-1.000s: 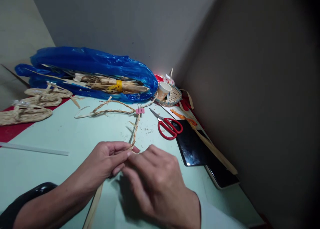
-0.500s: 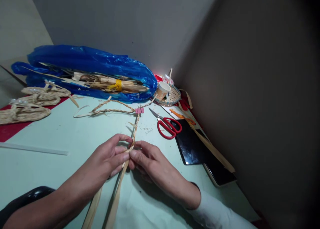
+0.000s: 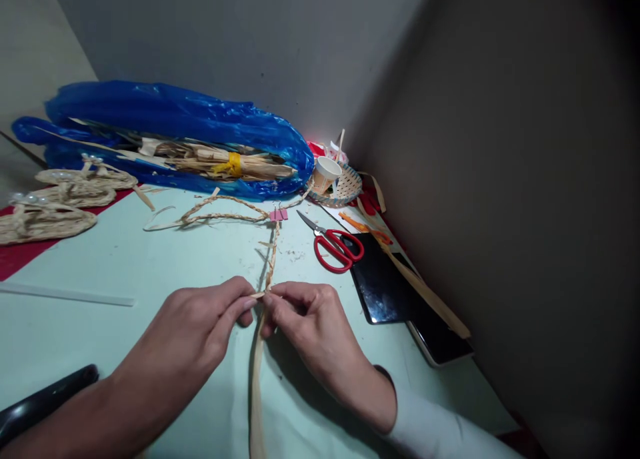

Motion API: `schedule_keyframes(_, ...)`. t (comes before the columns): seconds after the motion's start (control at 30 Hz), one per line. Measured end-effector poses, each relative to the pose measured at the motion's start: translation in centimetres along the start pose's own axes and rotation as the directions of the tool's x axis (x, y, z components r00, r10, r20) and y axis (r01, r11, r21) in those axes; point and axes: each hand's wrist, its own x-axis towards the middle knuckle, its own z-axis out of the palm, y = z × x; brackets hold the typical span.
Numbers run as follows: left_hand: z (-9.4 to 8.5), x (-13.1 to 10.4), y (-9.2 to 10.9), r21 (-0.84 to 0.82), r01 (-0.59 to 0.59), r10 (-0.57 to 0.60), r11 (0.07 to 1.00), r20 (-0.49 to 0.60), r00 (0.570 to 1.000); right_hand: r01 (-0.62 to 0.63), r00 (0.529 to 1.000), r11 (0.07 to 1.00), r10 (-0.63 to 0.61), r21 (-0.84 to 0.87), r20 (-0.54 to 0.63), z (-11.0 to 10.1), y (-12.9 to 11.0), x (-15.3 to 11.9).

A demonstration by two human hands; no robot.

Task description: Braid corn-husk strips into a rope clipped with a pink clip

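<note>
A thin braided straw cord point(image 3: 273, 252) runs down from a pink binder clip point(image 3: 279, 215) toward me. At its lower end my left hand point(image 3: 213, 319) pinches a pale straw strand between thumb and index finger, pulled to the left. My right hand point(image 3: 305, 319) grips the braid's lower end, thumb and forefinger pressed together, close beside the left fingertips. Below the fingers a long flat straw strand point(image 3: 257, 399) hangs down toward the near edge. Beyond the clip, a braided loop point(image 3: 225, 215) lies to the left.
Red-handled scissors point(image 3: 333, 249) and black tablets point(image 3: 380, 292) lie to the right. At the back are a blue plastic bag point(image 3: 175, 105) of straw, a paper cup point(image 3: 327, 172) and a woven basket point(image 3: 350, 184). Woven sandals point(image 3: 50, 222) and a white strip point(image 3: 70, 294) are at left.
My left hand has drawn back a little to the left and now pinches one strand out sideways. The hanging strand has swung to the right. The view has shifted slightly.
</note>
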Motion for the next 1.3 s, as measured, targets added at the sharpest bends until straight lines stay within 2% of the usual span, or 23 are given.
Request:
schedule_keyframes(0.1,0.1,-0.4,0.3,0.249,-0.212,0.209,0.945,0.036,0.977,0.031,0.999,0.999,-0.031,-0.014,-0.004,0.0,0.3,-0.1)
schedule_keyframes(0.2,0.5,-0.9,0.5,0.350,-0.362,0.368,0.864,0.051,0.928,0.033,0.998,0.999,-0.034,0.020,0.049,-0.2,0.6,-0.1)
schedule_keyframes(0.3,1.2,-1.3,0.3,0.427,-0.441,0.473,0.789,0.036,0.880,-0.002,0.993,0.995,-0.010,0.102,0.117,-0.3,0.6,0.0)
schedule_keyframes(0.37,1.6,-1.8,0.1,0.489,-0.483,0.552,0.726,0.005,0.834,-0.037,0.991,0.983,0.013,0.178,0.134,-0.3,0.6,0.1)
schedule_keyframes(0.43,1.8,-2.2,0.1,0.515,-0.540,0.619,0.665,0.024,0.785,-0.072,0.991,0.963,0.039,0.261,0.130,-0.3,0.6,0.3)
schedule_keyframes(0.47,1.7,-2.2,0.2,0.496,-0.556,0.625,0.667,0.032,0.780,-0.089,0.991,0.952,0.055,0.293,0.121,-0.2,0.6,0.3)
schedule_keyframes(0.5,1.5,-2.2,0.2,0.448,-0.548,0.600,0.707,0.030,0.799,-0.103,0.991,0.944,0.072,0.313,0.111,-0.2,0.6,0.4)
schedule_keyframes(0.57,0.8,-1.6,0.3,0.285,-0.430,0.456,0.857,-0.030,0.889,-0.123,0.990,0.937,0.094,0.328,0.103,-0.3,0.4,0.4)
schedule_keyframes(0.6,0.4,-1.1,0.3,0.167,-0.299,0.313,0.940,-0.069,0.947,-0.130,0.989,0.932,0.099,0.337,0.107,-0.4,0.3,0.3)
schedule_keyframes(0.63,0.0,-0.5,0.3,0.070,-0.175,0.182,0.982,-0.094,0.979,-0.132,0.988,0.926,0.097,0.353,0.117,-0.5,0.3,0.3)
schedule_keyframes(0.67,-0.3,0.1,0.2,-0.010,-0.002,0.001,1.000,-0.076,0.997,-0.133,0.987,0.918,0.090,0.374,0.130,-0.5,0.2,0.2)
schedule_keyframes(0.7,-0.5,0.7,0.1,-0.127,0.145,-0.146,0.981,0.005,0.989,-0.134,0.986,0.908,0.084,0.396,0.143,-0.6,0.2,0.2)
schedule_keyframes(0.73,-0.5,1.2,0.1,-0.258,0.249,-0.215,0.933,0.151,0.965,-0.132,0.986,0.900,0.076,0.416,0.149,-0.6,0.2,0.2)
schedule_keyframes(0.77,-0.4,1.5,0.1,-0.391,0.321,-0.226,0.863,0.271,0.936,-0.126,0.986,0.893,0.066,0.433,0.151,-0.7,0.3,0.1)
schedule_keyframes(0.83,0.0,1.8,0.4,-0.595,0.452,-0.233,0.665,0.410,0.882,-0.116,0.985,0.878,0.040,0.465,0.170,-0.7,0.5,0.1)
schedule_keyframes(0.9,0.5,1.7,0.9,-0.694,0.527,-0.227,0.491,0.482,0.846,-0.096,0.979,0.865,-0.008,0.493,0.205,-0.7,0.6,0.0)
schedule_keyframes(0.97,0.9,1.4,1.2,-0.719,0.568,-0.231,0.400,0.521,0.822,-0.063,0.973,0.874,-0.053,0.481,0.223,-0.7,0.6,-0.1)
schedule_keyframes(1.03,1.0,1.3,1.3,-0.710,0.595,-0.251,0.376,0.540,0.803,-0.015,0.979,0.908,-0.072,0.418,0.192,-0.9,0.5,-0.1)
schedule_keyframes(1.13,0.9,1.4,0.8,-0.678,0.614,-0.265,0.403,0.556,0.788,0.054,0.977,0.954,-0.112,0.294,0.184,-1.2,0.4,0.1)
schedule_keyframes(1.23,1.0,1.4,0.2,-0.678,0.608,-0.253,0.414,0.556,0.792,0.124,0.959,0.983,-0.154,0.136,0.237,-1.5,0.6,0.1)
schedule_keyframes(1.3,1.1,1.2,-0.1,-0.689,0.604,-0.267,0.401,0.543,0.796,0.151,0.961,0.988,-0.152,0.020,0.231,-1.6,0.8,-0.1)
